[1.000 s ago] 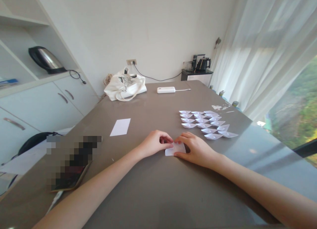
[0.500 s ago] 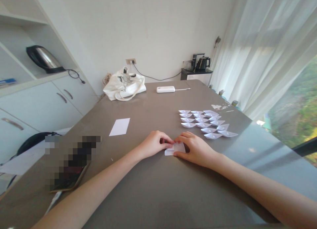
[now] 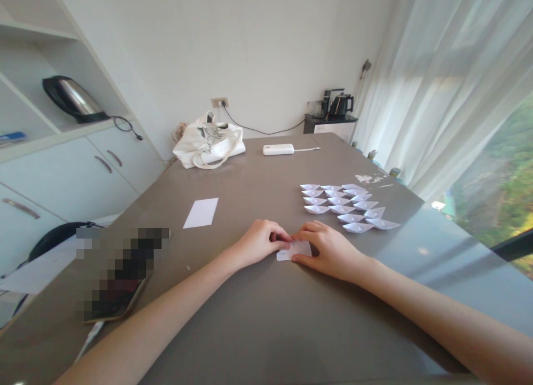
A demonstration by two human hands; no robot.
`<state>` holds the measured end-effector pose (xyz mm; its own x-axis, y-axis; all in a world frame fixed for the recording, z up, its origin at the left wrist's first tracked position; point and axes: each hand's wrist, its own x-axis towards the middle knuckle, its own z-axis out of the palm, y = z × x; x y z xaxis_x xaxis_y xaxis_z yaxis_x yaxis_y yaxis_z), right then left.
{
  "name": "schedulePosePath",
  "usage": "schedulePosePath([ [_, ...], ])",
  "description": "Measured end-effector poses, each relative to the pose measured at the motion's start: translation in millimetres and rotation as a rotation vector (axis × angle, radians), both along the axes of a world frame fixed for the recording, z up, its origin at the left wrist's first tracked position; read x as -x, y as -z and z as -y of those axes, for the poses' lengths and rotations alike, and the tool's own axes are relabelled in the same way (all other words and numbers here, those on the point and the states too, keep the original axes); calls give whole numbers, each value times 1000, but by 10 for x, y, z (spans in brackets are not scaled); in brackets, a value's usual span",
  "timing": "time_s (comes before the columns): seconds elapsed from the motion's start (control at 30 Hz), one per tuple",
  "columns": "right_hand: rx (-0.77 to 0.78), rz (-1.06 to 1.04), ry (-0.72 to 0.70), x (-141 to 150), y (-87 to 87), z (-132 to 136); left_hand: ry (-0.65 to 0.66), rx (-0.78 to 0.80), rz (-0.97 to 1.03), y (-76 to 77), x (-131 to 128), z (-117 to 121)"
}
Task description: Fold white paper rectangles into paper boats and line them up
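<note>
A small piece of white paper (image 3: 296,251) lies between my hands on the grey-brown table. My left hand (image 3: 263,241) grips its upper left side, thumb and fingers closed on it. From the other side my right hand (image 3: 328,247) holds it, with the thumb along the lower edge and the fingers curled at the top. Fingers hide part of the paper. Beyond my right hand stand rows of folded white paper boats (image 3: 342,209). Off to the left lies a flat white sheet of paper (image 3: 201,213).
At the table's far side sit a white bag (image 3: 212,143) and a white power strip (image 3: 278,149). A phone (image 3: 119,296), partly blurred out, lies left of my left forearm, with a white cable (image 3: 89,339). Torn paper scraps (image 3: 368,178) lie near the right edge.
Both hands stay in nearly the same place. The paper between them looks slightly flatter, and its upper part has shifted a little under my fingers.
</note>
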<state>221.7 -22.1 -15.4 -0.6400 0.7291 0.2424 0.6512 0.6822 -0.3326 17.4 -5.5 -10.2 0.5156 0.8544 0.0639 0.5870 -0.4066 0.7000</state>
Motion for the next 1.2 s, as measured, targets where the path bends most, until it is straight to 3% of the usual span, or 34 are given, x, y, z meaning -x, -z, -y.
schedulePosePath([
  [0.77,-32,59,-28,9,-37,29,22,-55,-71,12,14,-10],
  [1.0,-68,17,124,104,41,15,14,-64,-81,50,32,-37],
  [1.2,-72,101,205,154,-18,43,19,-99,-77,99,68,-65],
])
